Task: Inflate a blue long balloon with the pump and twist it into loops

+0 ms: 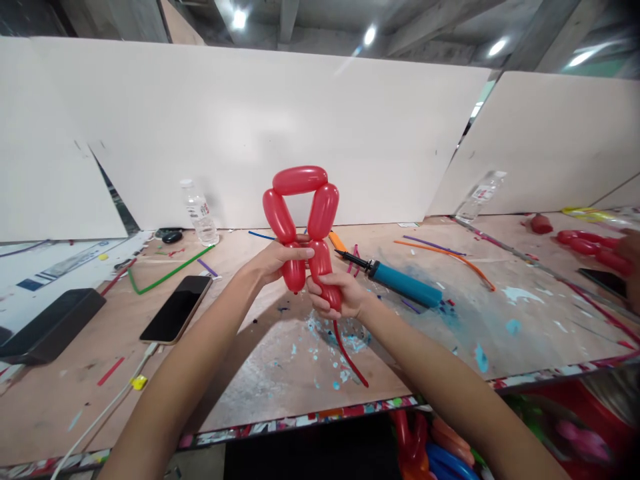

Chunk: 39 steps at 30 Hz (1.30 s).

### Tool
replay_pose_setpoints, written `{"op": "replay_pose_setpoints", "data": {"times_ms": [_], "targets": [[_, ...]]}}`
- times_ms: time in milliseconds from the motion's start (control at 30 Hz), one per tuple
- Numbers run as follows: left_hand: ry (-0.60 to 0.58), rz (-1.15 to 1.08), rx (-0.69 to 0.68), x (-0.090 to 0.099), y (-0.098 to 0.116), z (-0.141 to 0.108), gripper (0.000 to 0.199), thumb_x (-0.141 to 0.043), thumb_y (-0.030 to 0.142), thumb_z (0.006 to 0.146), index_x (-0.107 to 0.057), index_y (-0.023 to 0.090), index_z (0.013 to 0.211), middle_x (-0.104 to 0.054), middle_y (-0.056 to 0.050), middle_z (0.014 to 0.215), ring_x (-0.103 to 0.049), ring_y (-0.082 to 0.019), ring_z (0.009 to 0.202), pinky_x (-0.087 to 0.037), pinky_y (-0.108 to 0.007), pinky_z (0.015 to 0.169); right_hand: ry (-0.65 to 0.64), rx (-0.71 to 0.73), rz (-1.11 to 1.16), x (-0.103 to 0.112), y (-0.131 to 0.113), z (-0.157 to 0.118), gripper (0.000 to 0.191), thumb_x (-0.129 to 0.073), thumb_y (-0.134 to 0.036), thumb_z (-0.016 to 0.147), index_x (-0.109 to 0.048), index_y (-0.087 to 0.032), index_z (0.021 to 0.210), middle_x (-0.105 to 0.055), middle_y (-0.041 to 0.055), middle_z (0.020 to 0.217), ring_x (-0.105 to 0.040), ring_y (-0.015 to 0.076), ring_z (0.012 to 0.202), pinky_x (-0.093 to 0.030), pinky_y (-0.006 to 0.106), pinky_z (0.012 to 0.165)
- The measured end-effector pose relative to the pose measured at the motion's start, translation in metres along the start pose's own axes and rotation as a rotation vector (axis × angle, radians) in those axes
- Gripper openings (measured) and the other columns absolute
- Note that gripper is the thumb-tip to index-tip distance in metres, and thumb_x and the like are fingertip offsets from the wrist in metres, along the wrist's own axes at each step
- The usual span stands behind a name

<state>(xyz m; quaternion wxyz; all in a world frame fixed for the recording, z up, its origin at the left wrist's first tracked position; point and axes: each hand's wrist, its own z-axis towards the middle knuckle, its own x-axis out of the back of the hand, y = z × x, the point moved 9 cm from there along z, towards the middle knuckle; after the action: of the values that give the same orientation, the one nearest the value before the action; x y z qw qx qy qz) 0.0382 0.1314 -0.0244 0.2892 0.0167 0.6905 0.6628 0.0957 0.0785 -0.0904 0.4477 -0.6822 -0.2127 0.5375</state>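
A red balloon (300,180) is twisted into several segments, three of them forming a closed loop at the top. Below the loop, two segments hang side by side, and a thin uninflated tail (350,360) trails from the right one down over the table. My left hand (275,261) is closed on the balloon at the twist under the loop, with the thumb across it. Around the lower right segment, the fingers of my right hand (337,295) are wrapped. Behind my right hand lies a blue hand pump (407,283) with a black nozzle.
A phone (177,309) with a cable, a black box (53,325) and a plastic bottle (200,213) are at the left. Uninflated balloons lie about the table (240,393). At the far right, another person's hand (631,250) is by red balloons (590,245). White panels (250,120) stand behind.
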Motion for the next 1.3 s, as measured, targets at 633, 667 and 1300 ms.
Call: {"op": "replay_pose_setpoints", "data": {"times_ms": [633, 667, 1300], "targets": [[0.085, 0.129, -0.051, 0.001, -0.001, 0.0, 0.026, -0.083, 0.014, 0.056, -0.065, 0.011, 0.075, -0.066, -0.001, 0.072, -0.06, -0.012, 0.067, -0.047, -0.028, 0.07, 0.119, -0.027, 0.08, -0.004, 0.001, 0.0, 0.045, -0.056, -0.062, 0.081, -0.049, -0.018, 0.077, -0.051, -0.0048, 0.052, -0.044, 0.0085, 0.038, -0.036, 0.021, 0.038], [0.093, 0.143, -0.05, 0.001, -0.002, -0.001, 0.028, -0.083, 0.014, 0.055, -0.065, 0.011, 0.076, -0.066, -0.001, 0.073, -0.06, -0.012, 0.068, -0.047, -0.028, 0.071, 0.121, -0.025, 0.073, -0.004, 0.001, 0.0, 0.044, -0.056, -0.061, 0.082, -0.049, -0.018, 0.077, -0.052, -0.0044, 0.053, -0.045, 0.0087, 0.039, -0.036, 0.021, 0.039], [0.122, 0.145, -0.049, 0.0, -0.004, 0.0, 0.032, -0.084, 0.015, 0.051, -0.065, 0.011, 0.076, -0.066, -0.001, 0.071, -0.061, -0.013, 0.068, -0.048, -0.03, 0.073, 0.144, 0.024, -0.064, -0.001, -0.003, 0.003, 0.047, -0.053, -0.064, 0.084, -0.044, -0.019, 0.071, -0.044, -0.0081, 0.043, -0.031, 0.0057, 0.028, -0.027, 0.016, 0.028]]}}
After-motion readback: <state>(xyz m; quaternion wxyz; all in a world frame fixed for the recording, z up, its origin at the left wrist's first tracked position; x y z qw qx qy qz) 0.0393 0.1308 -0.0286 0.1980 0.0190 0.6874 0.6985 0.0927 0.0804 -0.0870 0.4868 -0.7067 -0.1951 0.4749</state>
